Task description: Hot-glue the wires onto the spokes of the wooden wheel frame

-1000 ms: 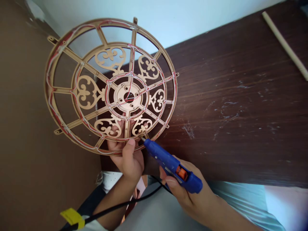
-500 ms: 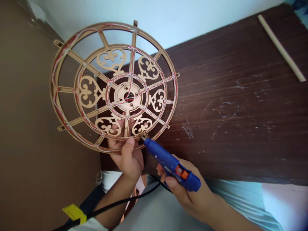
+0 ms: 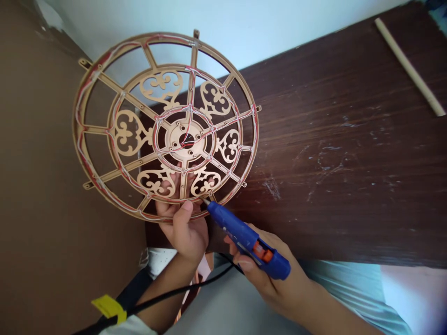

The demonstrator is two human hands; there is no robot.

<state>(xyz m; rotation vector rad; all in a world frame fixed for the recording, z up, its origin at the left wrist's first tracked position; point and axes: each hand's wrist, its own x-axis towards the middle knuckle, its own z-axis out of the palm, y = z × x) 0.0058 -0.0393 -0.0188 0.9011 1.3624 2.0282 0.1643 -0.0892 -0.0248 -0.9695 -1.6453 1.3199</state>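
Observation:
A round, gold-coloured openwork frame (image 3: 122,95) with spokes, rings and scrolled ornaments is held up, tilted, at the left. Red and white wires (image 3: 117,151) run along its rings and some spokes, and into the hub's centre hole. My left hand (image 3: 186,230) grips the lower rim, thumb in front and fingers behind, partly seen through the gaps. My right hand (image 3: 268,265) is wrapped round a blue glue gun (image 3: 237,228) with an orange part showing near its back. The gun's metal nozzle is at the lower rim, right of my left thumb; whether it touches, I cannot tell.
A dark brown wooden table (image 3: 331,186) with pale scratches stretches to the right. On its far right lies a thin pale stick (image 3: 408,67). A black cable (image 3: 181,291) with a yellow tag (image 3: 109,308) crosses below my left wrist. A brown panel (image 3: 45,186) stands at the left.
The glue gun has tilted slightly, its nozzle shifting a little left along the lower rim. The frame and my left hand have hardly moved.

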